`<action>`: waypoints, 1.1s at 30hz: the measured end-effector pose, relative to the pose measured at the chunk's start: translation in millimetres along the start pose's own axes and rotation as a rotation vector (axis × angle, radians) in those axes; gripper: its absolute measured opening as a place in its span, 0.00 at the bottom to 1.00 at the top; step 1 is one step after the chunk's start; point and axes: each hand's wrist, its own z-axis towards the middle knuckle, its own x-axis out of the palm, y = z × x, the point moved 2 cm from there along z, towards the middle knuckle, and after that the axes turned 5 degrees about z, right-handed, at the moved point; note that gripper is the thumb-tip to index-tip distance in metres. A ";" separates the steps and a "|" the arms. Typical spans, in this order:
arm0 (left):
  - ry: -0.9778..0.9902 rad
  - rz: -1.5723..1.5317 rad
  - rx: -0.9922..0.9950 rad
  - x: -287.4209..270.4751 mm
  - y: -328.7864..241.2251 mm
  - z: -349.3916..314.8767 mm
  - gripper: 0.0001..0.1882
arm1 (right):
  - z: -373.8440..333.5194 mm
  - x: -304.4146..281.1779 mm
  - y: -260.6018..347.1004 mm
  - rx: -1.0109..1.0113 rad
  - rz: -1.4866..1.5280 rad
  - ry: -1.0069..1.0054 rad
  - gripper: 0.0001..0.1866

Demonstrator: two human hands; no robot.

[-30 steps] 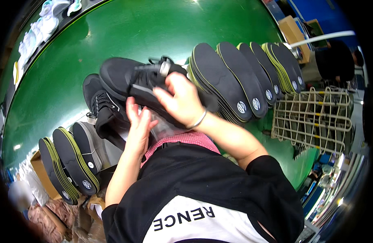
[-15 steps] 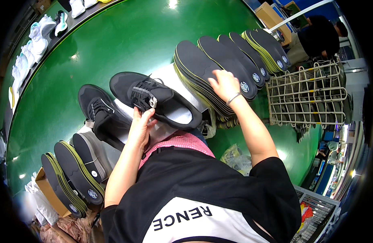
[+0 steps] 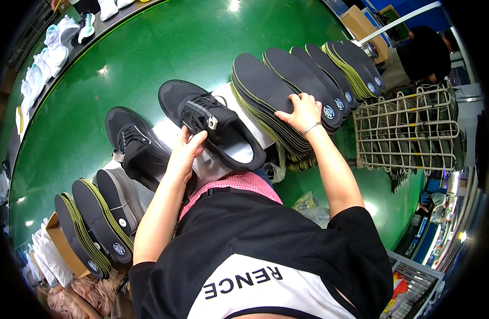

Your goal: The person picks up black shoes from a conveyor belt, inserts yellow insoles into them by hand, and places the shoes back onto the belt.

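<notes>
Two black lace-up sneakers rest side by side in front of me: one on the left (image 3: 128, 130), the other on the right (image 3: 183, 101), its collar open toward me and a pale lining inside. A small light tag hangs at the laces of each. My left hand (image 3: 186, 151) grips the near side of the right sneaker, thumb by the collar. On the right, my right hand (image 3: 304, 114) spans the top black insole (image 3: 258, 77) of a thick stack with yellow-green edges, thumb and fingers at its two sides. Whether that insole is lifted I cannot tell.
More insole stacks (image 3: 351, 61) stand farther right, beside a wire rack (image 3: 409, 133). Others (image 3: 101, 220) lie at the lower left near a cardboard box (image 3: 64, 244). White shoes (image 3: 53, 48) line a conveyor at the far left. Another person (image 3: 422, 56) is at the upper right.
My right hand has come down onto the top insole and closed around it. The right sneaker has shifted a little up and to the right, with my left hand still at its side.
</notes>
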 end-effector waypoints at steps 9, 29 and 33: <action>0.127 -0.180 0.247 8.5 -44.4 -43.4 0.28 | -81.2 -60.5 52.8 -0.456 0.535 -0.406 0.26; 0.345 -0.623 0.120 -11.4 -23.0 -75.8 0.24 | -69.9 -66.2 163.5 -0.630 1.080 0.061 0.22; 0.216 -0.744 0.121 -21.4 -15.0 -74.1 0.20 | -91.3 -64.9 175.7 -0.721 0.728 0.101 0.36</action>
